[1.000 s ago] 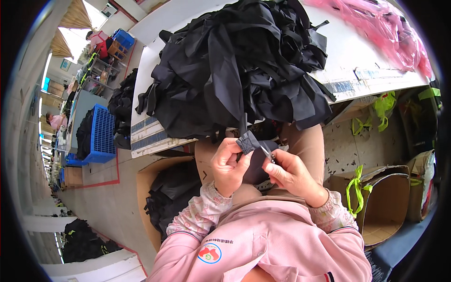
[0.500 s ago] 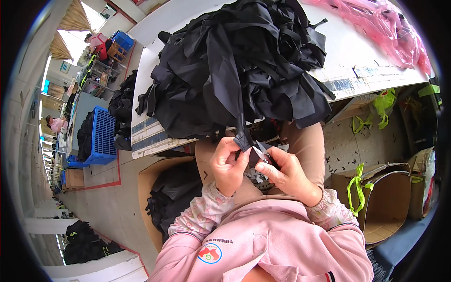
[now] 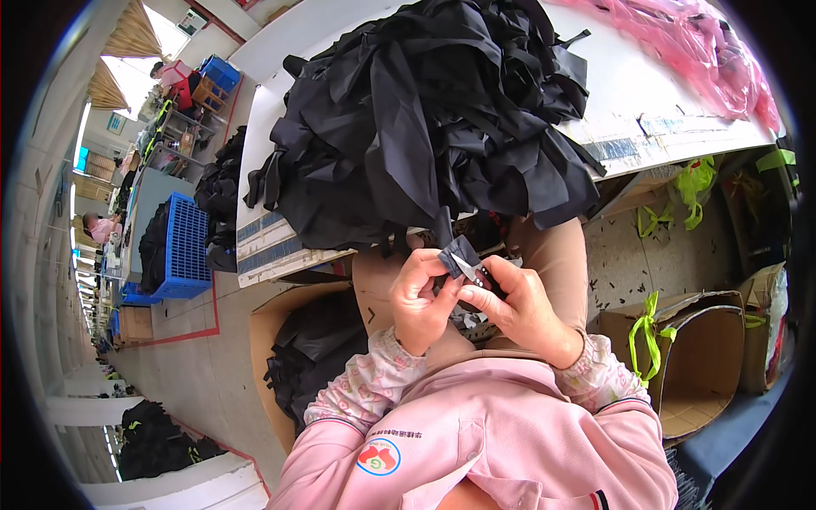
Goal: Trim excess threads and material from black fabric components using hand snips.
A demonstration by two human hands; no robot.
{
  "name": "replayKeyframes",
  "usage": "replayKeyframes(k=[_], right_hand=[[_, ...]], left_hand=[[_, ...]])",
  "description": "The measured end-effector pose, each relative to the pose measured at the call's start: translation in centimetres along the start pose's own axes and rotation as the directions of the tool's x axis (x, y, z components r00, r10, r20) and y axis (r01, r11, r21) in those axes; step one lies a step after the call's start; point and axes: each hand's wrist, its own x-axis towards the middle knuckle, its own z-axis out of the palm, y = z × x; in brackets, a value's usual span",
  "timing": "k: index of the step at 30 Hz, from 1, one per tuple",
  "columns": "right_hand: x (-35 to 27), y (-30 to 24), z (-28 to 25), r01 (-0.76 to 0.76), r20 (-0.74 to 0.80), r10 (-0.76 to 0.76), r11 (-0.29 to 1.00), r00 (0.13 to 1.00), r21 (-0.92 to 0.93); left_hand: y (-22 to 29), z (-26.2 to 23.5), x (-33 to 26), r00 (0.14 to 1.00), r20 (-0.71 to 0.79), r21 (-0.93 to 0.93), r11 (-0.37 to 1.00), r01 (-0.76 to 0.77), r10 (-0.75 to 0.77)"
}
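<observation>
We hold a small black fabric piece (image 3: pixel 457 253) over our lap, just below the table (image 3: pixel 612 102) edge and under the overhang of the large black fabric pile (image 3: pixel 425 119). Our left hand (image 3: pixel 418 299) is closed on the piece, thumb and fingers pinching its lower left part. Our right hand (image 3: pixel 514 304) is closed around a small pair of snips (image 3: pixel 473 269), whose pale blades point up and to the left and meet the fabric near its lower edge. To trim well here, we judge that the left hand should keep the cloth taut and its fingertips clear of the blades, while the right works only the tips of the snips close to the seam, so that loose thread goes and cloth stays whole. Both wrists are bent inward, forearms rising from the lower edge of the view in pink sleeves (image 3: pixel 357 399), elbows tucked at our sides. An open cardboard box (image 3: pixel 293 357) of dark fabric stands on the floor to our left.
</observation>
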Motion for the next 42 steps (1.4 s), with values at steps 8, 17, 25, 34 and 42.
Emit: replayKeyframes(k=[8, 17, 25, 34, 42], right_hand=[[-0.3, -0.2, -0.5, 0.000, 0.001, 0.000, 0.995, 1.000, -0.100], [-0.4, -0.5, -0.9, -0.054, 0.043, 0.056, 0.997, 0.997, -0.056], [-0.8, -0.6, -1.8, -0.135, 0.048, 0.135, 0.991, 0.990, 0.001], [-0.6, -0.8, -4.1, -0.113, 0.208, 0.125, 0.991, 0.970, -0.066], [-0.9, -1.0, -4.4, 0.188, 0.226, -0.114, 0.923, 0.967, -0.335]], left_hand=[[0.5, 0.2, 0.0, 1.000, 0.004, 0.028, 1.000, 0.010, -0.011], [-0.3, -0.8, -0.1, 0.991, 0.124, 0.101, 0.993, -0.056, 0.044], [0.4, -1.2, 0.7, 0.980, 0.197, 0.050, 0.998, -0.043, 0.032], [0.9, -3.1, 2.5, 0.840, 0.510, -0.227, 0.913, 0.337, -0.183], [0.2, -3.6, 2.5, 0.759, 0.601, -0.197, 0.873, 0.446, -0.252]])
